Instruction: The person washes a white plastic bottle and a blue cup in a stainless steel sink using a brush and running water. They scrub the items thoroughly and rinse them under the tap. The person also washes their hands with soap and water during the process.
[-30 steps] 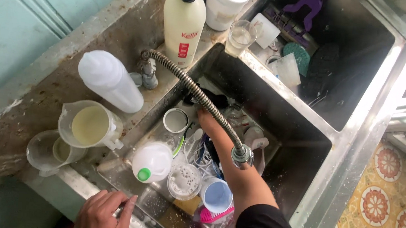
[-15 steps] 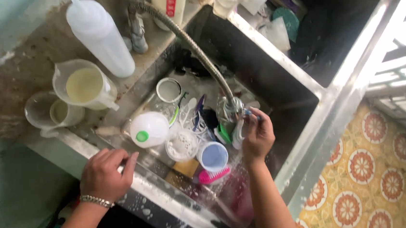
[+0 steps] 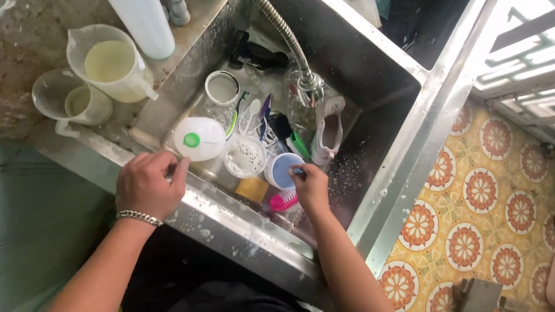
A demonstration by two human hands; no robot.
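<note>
Two hands worked at the sink; the right hand point(image 3: 311, 186) sat low in the basin near the middle of the frame, its fingers point(image 3: 299, 173) pinched on the near rim of a small blue cup point(image 3: 284, 170), so the cup lay just up and left of the knuckles, mouth upward, with no real long axis to speak of; the right hand was plainly the nearer of the two to it. One pink brush point(image 3: 282, 200) lay just below that hand, touching or nearly touching the wrist side, and one yellow sponge point(image 3: 251, 188) lay just left of the brush. Left of centre, the left hand point(image 3: 150, 184) rested on the front edge of the steel sink point(image 3: 381, 184), fingers loosely curled and holding nothing that I could make out, its fingertips just below one white round lid with a green dot point(image 3: 198, 138); one white perforated disc point(image 3: 244, 156) sat between lid and cup. Farther out, one flexible metal hose point(image 3: 275, 18) curved down from the top of the frame to its spray head; two translucent measuring jugs point(image 3: 110, 63) stood on the counter at upper left, beside one tall white bottle point(image 3: 134, 6).
</note>
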